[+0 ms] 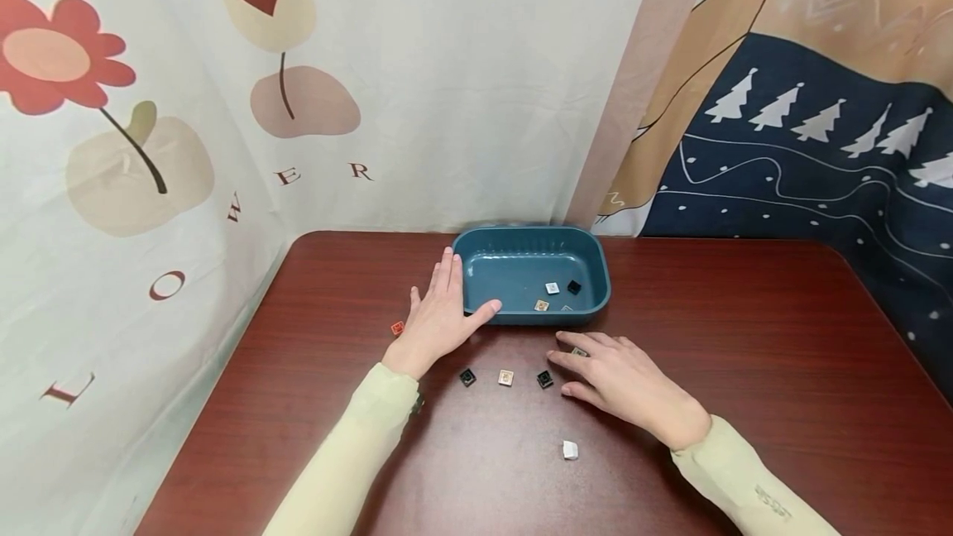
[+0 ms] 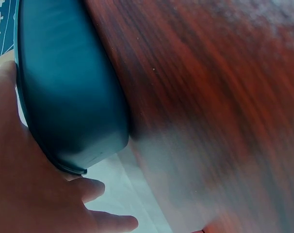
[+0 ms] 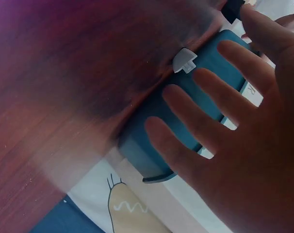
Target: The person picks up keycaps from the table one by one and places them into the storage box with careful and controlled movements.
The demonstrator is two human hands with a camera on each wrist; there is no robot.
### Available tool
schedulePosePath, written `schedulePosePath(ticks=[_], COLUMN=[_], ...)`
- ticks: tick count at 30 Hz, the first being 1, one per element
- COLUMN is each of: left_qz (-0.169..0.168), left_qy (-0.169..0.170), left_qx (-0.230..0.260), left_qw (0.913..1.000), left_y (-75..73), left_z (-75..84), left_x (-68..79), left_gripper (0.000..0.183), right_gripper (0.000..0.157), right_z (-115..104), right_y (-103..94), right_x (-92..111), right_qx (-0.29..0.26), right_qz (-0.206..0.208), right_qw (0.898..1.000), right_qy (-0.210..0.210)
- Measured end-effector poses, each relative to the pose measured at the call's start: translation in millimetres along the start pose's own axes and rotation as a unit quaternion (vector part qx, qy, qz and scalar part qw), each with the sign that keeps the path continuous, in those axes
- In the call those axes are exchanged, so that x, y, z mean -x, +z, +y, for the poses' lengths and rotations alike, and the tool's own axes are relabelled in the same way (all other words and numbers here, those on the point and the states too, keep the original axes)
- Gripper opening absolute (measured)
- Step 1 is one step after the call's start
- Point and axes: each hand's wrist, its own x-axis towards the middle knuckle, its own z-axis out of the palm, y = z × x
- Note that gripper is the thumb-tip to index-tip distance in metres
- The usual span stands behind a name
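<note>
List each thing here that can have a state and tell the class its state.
Teal bin: upright, uncovered
Bin keycaps: loose inside
Left hand: fingers outstretched at the bin's left end
Right hand: fingers extended; contact with grey keycap unclear
Grey keycap: partly hidden in head view
Red keycap: loose on table
Left black keycap: loose
Right black keycap: loose
Tan keycap: loose between black ones
White keycap: loose on table
Cloth: hanging

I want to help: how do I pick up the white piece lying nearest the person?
I'd pinch the white piece by two opposite sides, coming straight down from above. It's small and low on the table, and nothing touches it, so both sides look easy to reach. The right hand is closer.
</note>
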Motion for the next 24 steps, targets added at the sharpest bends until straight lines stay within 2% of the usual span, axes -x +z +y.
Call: schedulePosePath(ticks=[11, 20, 24], left_qz=[0.006, 0.005, 0.006], left_qy=[0.008, 0.005, 0.004], left_qx=[-0.003, -0.003, -0.003], left_qw=[0.9999, 1.0, 1.0], left_y=[0.8, 1.1, 1.3], left_z=[0.1, -0.8, -1.1], left_x=[-0.3, -0.4, -0.3], left_gripper=[0.11, 0.111, 0.111], right_gripper=[0.046, 0.033, 0.03], right_z=[-0.3, 1.5, 1.4], right_y=[0.6, 2.4, 3.7], right_x=[2.6, 6.6, 8.3], right_qx=[0.004, 0.009, 0.008], right_qz=[-0.02, 0.027, 0.034], right_qw=[0.999, 1.0, 0.999], right_qy=[0.027, -0.003, 0.002])
